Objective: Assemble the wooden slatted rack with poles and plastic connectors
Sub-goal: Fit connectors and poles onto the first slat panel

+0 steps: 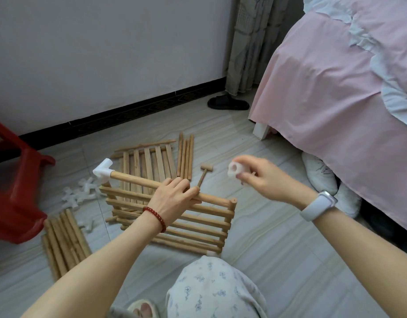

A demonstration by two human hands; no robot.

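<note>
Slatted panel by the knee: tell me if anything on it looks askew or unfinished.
The slatted panel has a white connector on only the left end of its top pole; the right end is bare. The right hand holds another connector. The left hand grips the pole.

Two slatted panels (pixel 168 216) (pixel 147 161), four loose poles (pixel 186 157) beside the far panel, a bundle of poles (pixel 64 244) by the red stool (pixel 16 198) too overlapped to count, one small wooden mallet (pixel 203 174), one white connector (pixel 104 172) on a pole end, one connector in hand (pixel 235 172), a heap of connectors (pixel 79 195) on the floor, number unclear
</note>
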